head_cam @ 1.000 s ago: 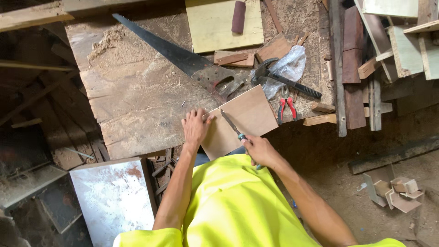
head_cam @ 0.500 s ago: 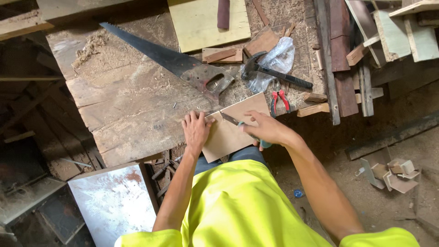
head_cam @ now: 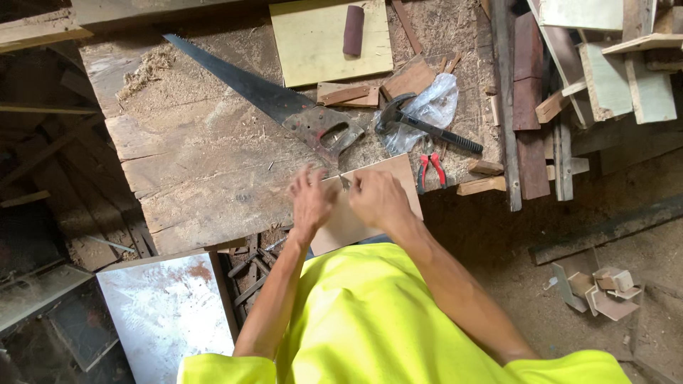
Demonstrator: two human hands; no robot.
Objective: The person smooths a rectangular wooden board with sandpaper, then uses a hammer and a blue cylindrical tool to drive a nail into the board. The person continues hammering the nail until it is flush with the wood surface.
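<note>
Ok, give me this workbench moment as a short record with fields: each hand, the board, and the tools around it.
left hand: fingers spread, resting on the left edge of the thin board
right hand: on the board, pinching a small thin object, too small to identify
board: flat on the workbench, near edge overhanging
handsaw: just beyond the hands, handle nearest them
hammer: lying on a clear plastic bag
pliers: red handles, right of the board
</note>
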